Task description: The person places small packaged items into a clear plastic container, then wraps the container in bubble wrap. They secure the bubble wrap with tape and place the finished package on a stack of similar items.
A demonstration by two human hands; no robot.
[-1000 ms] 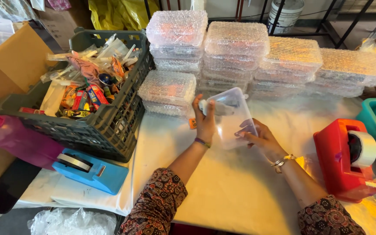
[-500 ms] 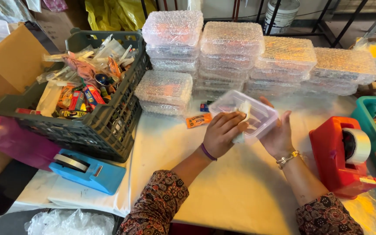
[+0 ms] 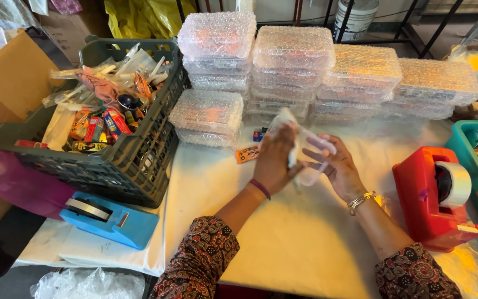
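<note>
patterned sleeves at the near edge, both forearms reach over the white-covered surface [image 3: 283, 260]. blue tape dispenser [image 3: 109, 220] near left, red tape dispenser [image 3: 435, 196] with a tape roll near right. left hand [image 3: 275, 160] is closed on the clear plastic container [image 3: 305, 152], purple band at the wrist. right hand [image 3: 336, 169] holds the same container from the other side, fingers curled on it, gold bangle on the wrist. container is blurred, tilted, held just above the surface mid-frame. just beyond the left hand an orange small packet [image 3: 247, 154] lies on the surface, a blue small item [image 3: 259, 134] a bit further. dark plastic crate [image 3: 134, 160] at left, full of mixed packets. teal bin [image 3: 471, 160] at right edge. furthest back, stacks of bubble-wrapped boxes [image 3: 294, 61] in a row, touching one another.
</note>
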